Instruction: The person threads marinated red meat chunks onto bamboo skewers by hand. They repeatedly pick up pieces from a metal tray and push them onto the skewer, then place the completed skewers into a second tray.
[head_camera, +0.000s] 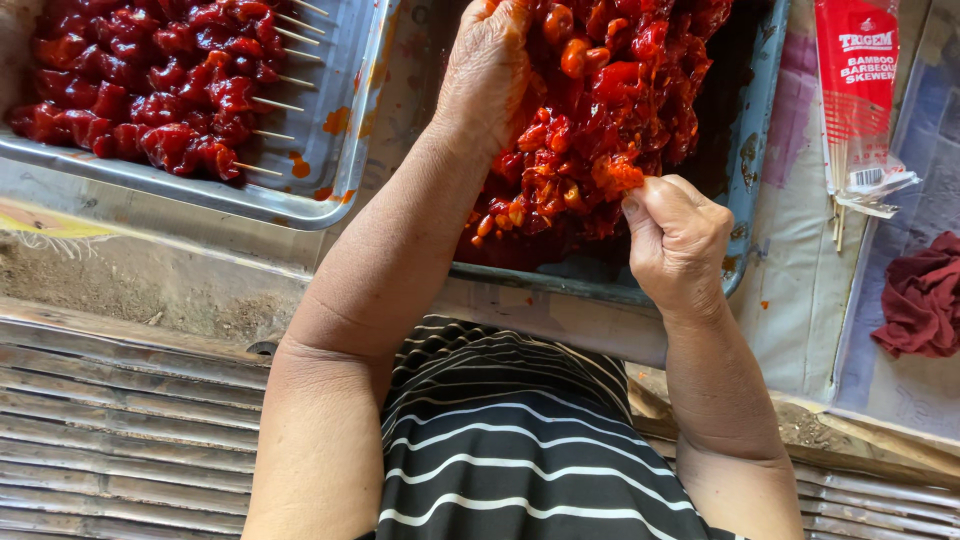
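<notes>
Right hand (678, 240) pinches a marinated meat piece (617, 176); left hand (487, 75) digs, curled, into the meat pile (610, 90).

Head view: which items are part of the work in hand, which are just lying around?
In use:
left hand, reaching into the marinated meat pile
right hand, pinching one red meat piece
blue-rimmed tray holding the pile
metal tray of finished skewers
skewer packet

Lying about:
dark red cloth
slatted bench

Both bare arms reach forward; the left hand (487, 75) curls downward, the right hand (678, 240) pinches shut.
</notes>
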